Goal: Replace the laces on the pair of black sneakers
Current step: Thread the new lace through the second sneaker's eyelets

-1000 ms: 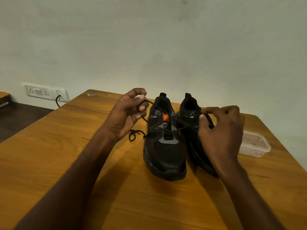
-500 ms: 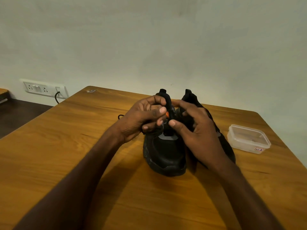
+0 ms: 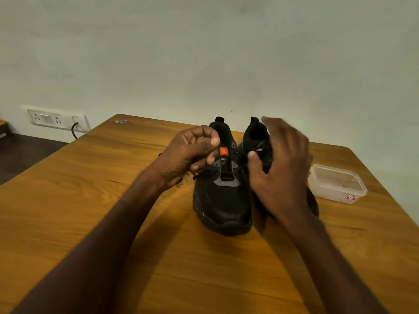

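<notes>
Two black sneakers stand side by side, toes toward me, on the wooden table (image 3: 90,200). The left sneaker (image 3: 224,200) has a grey eyelet panel and an orange tag. My left hand (image 3: 190,152) is curled beside its tongue and pinches the black lace (image 3: 195,176), whose loose end hangs below the hand. My right hand (image 3: 278,168) hovers blurred over the right sneaker (image 3: 256,134), fingers spread and holding nothing, and hides most of that shoe.
A clear plastic container (image 3: 337,184) with a small label sits right of the shoes near the table's right edge. A wall socket panel (image 3: 56,120) with a plugged cable is on the wall at left. A plain wall stands behind the table.
Both hands had met over the left sneaker's tongue. My right hand has let go and swung right over the other shoe; my left hand has drawn slightly left, keeping the lace.
</notes>
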Demonstrator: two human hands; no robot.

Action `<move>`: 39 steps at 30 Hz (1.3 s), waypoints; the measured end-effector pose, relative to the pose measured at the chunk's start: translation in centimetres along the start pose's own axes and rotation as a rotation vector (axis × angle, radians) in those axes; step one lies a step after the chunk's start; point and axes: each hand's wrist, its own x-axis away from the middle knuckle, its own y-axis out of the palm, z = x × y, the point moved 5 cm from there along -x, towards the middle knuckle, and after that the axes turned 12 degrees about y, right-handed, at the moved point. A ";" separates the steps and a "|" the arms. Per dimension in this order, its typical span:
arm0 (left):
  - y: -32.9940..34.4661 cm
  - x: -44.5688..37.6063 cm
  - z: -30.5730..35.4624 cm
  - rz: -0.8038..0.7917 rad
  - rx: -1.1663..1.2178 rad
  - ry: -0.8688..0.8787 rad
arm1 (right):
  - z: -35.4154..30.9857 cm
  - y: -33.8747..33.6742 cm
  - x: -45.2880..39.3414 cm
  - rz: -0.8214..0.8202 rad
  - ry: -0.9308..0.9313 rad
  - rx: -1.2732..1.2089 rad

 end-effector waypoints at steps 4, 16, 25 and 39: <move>0.6 0.0 -0.3 -0.049 -0.063 -0.005 | -1.1 2.3 1.5 -0.204 -0.202 -0.064; 0.5 0.0 -0.3 -0.051 -0.140 0.019 | -0.9 2.4 1.6 -0.179 -0.139 -0.093; -1.1 -0.3 -0.5 -0.122 -0.757 0.136 | 0.2 1.7 0.9 -0.080 -0.050 -0.171; -1.3 0.2 0.0 -0.224 -0.670 0.044 | -0.2 3.2 1.2 -0.246 -0.052 -0.169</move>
